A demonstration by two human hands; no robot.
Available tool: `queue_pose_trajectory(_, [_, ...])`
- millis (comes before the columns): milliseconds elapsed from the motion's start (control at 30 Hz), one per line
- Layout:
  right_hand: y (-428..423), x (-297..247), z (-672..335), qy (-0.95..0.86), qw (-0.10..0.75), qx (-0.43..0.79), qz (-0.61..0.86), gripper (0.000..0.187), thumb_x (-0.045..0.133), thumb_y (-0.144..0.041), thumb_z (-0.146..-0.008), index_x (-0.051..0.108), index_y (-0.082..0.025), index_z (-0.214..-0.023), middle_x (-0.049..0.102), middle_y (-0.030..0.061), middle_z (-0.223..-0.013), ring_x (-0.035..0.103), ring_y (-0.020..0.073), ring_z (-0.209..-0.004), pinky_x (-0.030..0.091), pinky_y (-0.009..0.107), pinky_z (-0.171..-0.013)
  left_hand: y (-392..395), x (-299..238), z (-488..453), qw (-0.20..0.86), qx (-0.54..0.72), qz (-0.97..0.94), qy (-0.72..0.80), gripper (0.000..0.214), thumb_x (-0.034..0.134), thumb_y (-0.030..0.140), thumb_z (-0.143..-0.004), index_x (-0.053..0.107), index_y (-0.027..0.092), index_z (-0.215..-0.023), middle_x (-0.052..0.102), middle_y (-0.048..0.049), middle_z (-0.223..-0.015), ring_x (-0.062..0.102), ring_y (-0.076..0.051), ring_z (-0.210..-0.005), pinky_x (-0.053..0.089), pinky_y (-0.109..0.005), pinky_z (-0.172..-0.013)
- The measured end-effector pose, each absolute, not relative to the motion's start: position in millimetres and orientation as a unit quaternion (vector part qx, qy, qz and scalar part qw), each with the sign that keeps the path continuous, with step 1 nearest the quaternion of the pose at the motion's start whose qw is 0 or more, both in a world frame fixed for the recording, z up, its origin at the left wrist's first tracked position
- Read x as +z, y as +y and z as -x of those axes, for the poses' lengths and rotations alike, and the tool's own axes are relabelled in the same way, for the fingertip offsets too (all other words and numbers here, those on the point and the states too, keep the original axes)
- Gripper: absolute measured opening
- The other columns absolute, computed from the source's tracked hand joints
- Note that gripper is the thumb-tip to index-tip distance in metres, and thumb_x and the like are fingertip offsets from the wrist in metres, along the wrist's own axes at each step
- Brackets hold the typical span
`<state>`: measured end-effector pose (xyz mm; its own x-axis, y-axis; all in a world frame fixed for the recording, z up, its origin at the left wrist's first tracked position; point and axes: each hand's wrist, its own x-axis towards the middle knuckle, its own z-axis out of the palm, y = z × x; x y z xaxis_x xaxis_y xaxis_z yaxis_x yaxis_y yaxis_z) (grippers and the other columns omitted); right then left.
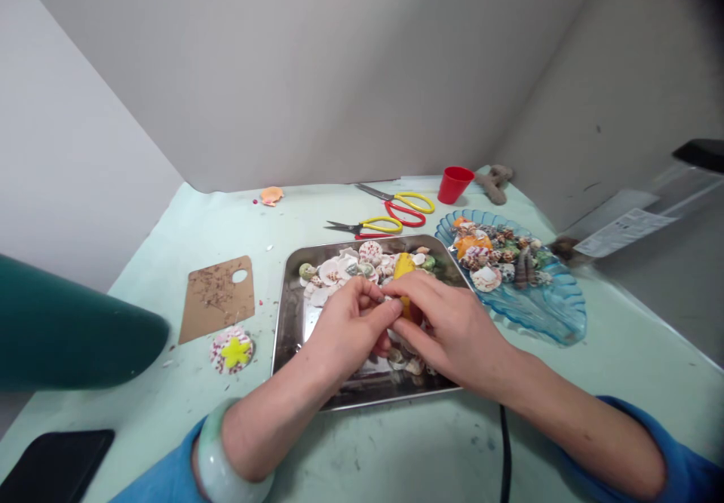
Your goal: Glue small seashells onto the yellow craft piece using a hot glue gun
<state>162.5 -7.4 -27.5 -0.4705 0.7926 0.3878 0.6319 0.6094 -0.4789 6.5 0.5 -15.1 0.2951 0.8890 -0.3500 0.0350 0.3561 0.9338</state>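
nearest the camera, at the front edge of the desk (407, 458), are a blue sleeve (164, 473) and a pale green bracelet (218, 458) on the left arm. the left hand (345, 329) and right hand (452, 322) meet above the tray (289, 322), fingertips together; i cannot tell whether they are clamped on something small, since the fingers hide it. a yellow thing (403, 264) shows just beside the right fingers. the shells (339, 269) lie in the tray, mostly in its back half, with some by the right hand. they should be light, stiff and rather slick, their thin edges likely to chip, so a gentle pinch at the thicker part seems best. toward the desk's right edge, a blue plate (559, 311) holds spotted and striped shells plus an orange piece (473, 246). near the back right corner stands a red cup (455, 186); i cannot see what it contains.
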Motion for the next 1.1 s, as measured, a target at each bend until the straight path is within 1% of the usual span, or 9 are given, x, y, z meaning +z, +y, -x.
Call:
queue_pose_trajectory(267, [-8.4,-27.0,-162.9,-0.846,0.294,0.131,0.425,0.027,0.049,-0.014,-0.084,0.053,-0.019,-0.11,0.061,0.0058,-0.097,0.058,0.0176,-0.084,0.046,0.029,-0.069,0.2,-15.0,-6.1,0.652,0.321,-0.47,0.501,0.025,0.063,0.032,-0.075,0.042,0.019,-0.078,0.049,0.0079,-0.051,0.047,-0.007,-0.042,0.043,-0.02,-0.044])
queue_pose_trajectory(400, [-7.8,-27.4,-162.5,-0.845,0.298,0.126,0.426,0.027,0.049,-0.014,-0.084,0.053,-0.02,-0.11,0.062,0.0056,-0.096,0.058,0.0176,-0.084,0.046,0.029,-0.068,0.1,-15.1,-5.3,0.65,0.316,-0.481,0.496,0.026,0.063,0.035,-0.075,0.044,0.018,-0.078,0.049,0.0074,-0.049,0.045,-0.007,-0.041,0.041,-0.02,-0.044])
queue_pose_trajectory(500, [-7.3,-27.7,-161.8,-0.844,0.303,0.125,0.424,0.028,0.049,-0.013,-0.084,0.053,-0.02,-0.11,0.062,0.0052,-0.098,0.058,0.0176,-0.086,0.046,0.029,-0.069,0.6,-15.6,-4.7,0.641,0.318,-0.493,0.495,0.025,0.062,0.036,-0.076,0.045,0.018,-0.078,0.048,0.0077,-0.049,0.044,-0.007,-0.04,0.039,-0.02,-0.044])
queue_pose_trajectory(733, [-8.4,-27.9,-161.9,-0.844,0.305,0.132,0.422,0.027,0.048,-0.013,-0.084,0.052,-0.019,-0.11,0.061,0.0055,-0.098,0.057,0.0174,-0.086,0.046,0.029,-0.069,1.3,-15.7,-4.1,0.634,0.311,-0.504,0.498,0.027,0.063,0.038,-0.075,0.045,0.017,-0.077,0.05,0.0066,-0.058,0.042,-0.005,-0.04,0.037,-0.02,-0.044])
queue_pose_trajectory(1100, [-7.9,-29.8,-162.3,-0.839,0.312,0.125,0.429,0.026,0.047,-0.014,-0.085,0.052,-0.02,-0.109,0.061,0.0056,-0.098,0.057,0.0177,-0.085,0.046,0.029,-0.069,1.4,-14.8,-4.1,0.628,0.314,-0.504,0.502,0.026,0.063,0.038,-0.075,0.047,0.018,-0.078,0.051,0.0063,-0.057,0.043,-0.005,-0.04,0.035,-0.019,-0.043])
